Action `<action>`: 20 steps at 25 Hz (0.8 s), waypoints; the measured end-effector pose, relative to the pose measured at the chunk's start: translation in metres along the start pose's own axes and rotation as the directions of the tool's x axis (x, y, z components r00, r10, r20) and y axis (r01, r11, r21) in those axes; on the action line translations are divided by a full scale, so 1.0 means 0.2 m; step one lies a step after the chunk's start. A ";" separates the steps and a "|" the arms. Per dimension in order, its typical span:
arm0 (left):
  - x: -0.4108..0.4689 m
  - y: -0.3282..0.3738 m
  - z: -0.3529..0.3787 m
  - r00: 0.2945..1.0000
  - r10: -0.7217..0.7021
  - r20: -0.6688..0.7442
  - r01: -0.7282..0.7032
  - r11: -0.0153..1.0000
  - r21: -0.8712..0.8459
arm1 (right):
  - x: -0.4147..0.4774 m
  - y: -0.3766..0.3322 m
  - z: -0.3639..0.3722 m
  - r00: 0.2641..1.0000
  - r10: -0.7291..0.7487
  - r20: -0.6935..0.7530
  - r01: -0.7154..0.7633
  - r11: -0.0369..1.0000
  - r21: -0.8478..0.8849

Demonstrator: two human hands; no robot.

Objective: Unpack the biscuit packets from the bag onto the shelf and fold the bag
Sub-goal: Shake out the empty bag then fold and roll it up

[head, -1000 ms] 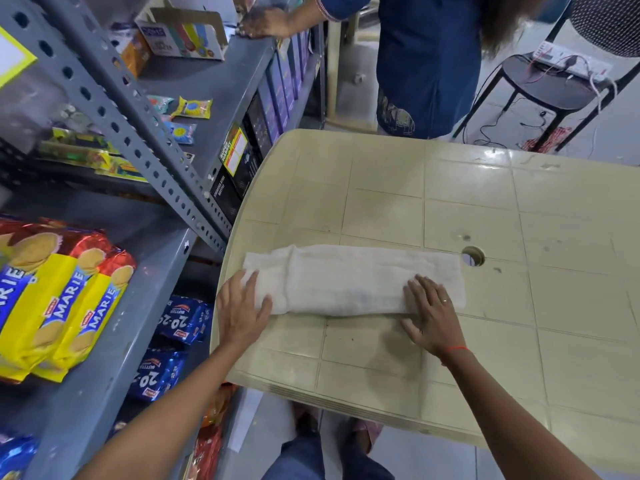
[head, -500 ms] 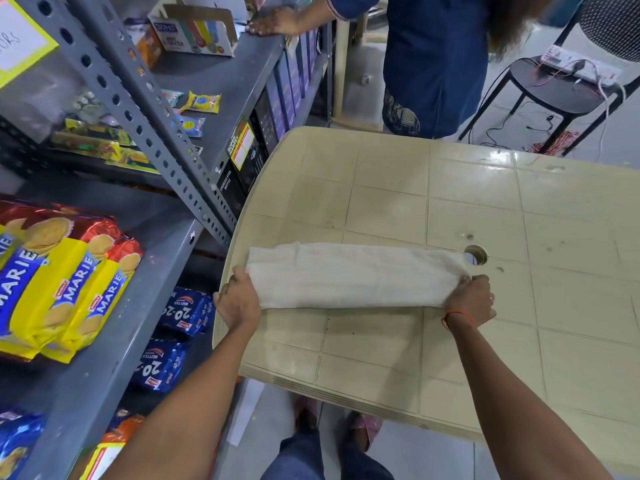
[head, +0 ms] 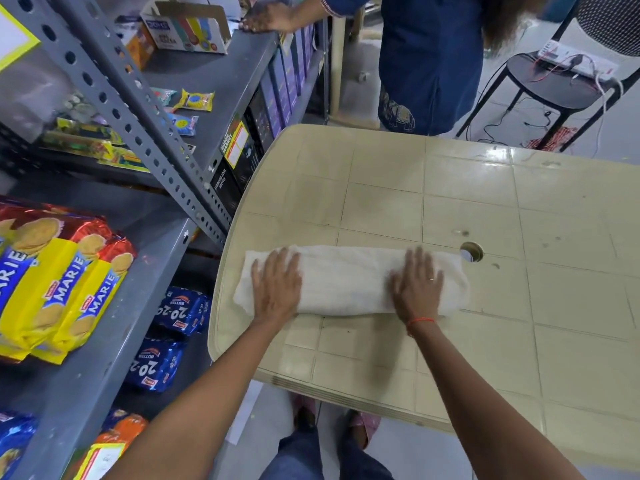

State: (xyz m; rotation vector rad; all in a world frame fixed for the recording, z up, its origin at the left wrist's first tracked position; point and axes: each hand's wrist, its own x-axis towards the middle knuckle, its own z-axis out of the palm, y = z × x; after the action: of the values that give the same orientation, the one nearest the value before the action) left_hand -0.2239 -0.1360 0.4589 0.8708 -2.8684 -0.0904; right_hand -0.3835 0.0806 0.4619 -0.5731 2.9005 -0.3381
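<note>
The left hand (head: 277, 285) and right hand (head: 415, 285) have released its ends and now press flat, well apart, on the folded white cloth bag (head: 346, 278) beneath them on the beige plastic counter (head: 485, 202), so folding looks nearly finished.

Matt cloth bag (head: 349, 280) on glossy plastic table (head: 485, 202).

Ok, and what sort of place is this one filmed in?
Probably a small grocery shop, or a mock-up of one: grey slotted-steel shelving stocked with Marie biscuit packets and blue 20-20 packets, with a plastic table alongside holding the folded bag.
</note>
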 end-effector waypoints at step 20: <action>0.09 -0.09 0.07 0.916 -0.068 0.396 0.052 0.997 0.053 | 0.13 0.22 0.03 0.980 0.096 0.173 -0.088 0.995 -0.054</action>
State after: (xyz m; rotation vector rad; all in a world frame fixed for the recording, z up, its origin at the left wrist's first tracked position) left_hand -0.2302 -0.1611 0.4452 1.0577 -3.2271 -0.2425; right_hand -0.4213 0.1083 0.4430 -0.4486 2.7593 -0.1977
